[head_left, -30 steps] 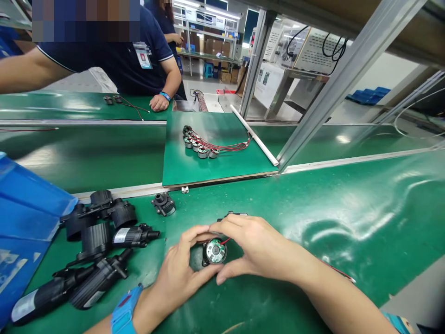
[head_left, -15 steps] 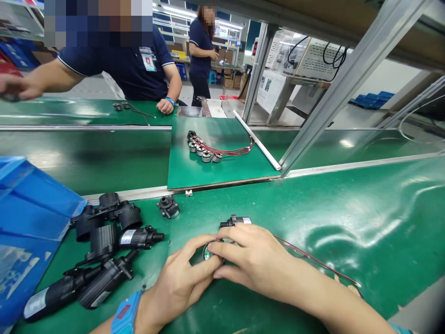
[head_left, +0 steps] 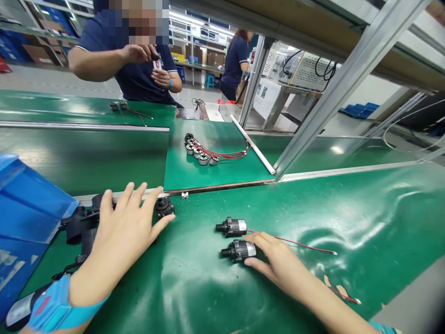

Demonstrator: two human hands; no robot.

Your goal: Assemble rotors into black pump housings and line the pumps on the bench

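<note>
My left hand (head_left: 130,227), fingers spread, hovers over the left side of the bench and holds nothing. Its fingertips are nearest a small black pump (head_left: 164,207) standing near the bench's back edge. Behind and under that hand lie several more black pumps (head_left: 78,227), partly hidden. My right hand (head_left: 269,255) has its thumb and fingers around the label end of another small black pump (head_left: 238,251), which lies on its side with its nozzle to the left. A similar pump (head_left: 232,227) with a red wire lies just behind it.
A blue bin (head_left: 28,222) stands at the left. On a raised green board (head_left: 222,178) sit several small motors (head_left: 203,159) with red wires. A metal post (head_left: 313,116) slants up at the right. Across the line, a co-worker (head_left: 128,69) holds something small.
My hands have parted. The left moved left and opened over the pumps; the right set a pump down in front of the other one. The co-worker brought both hands together.
</note>
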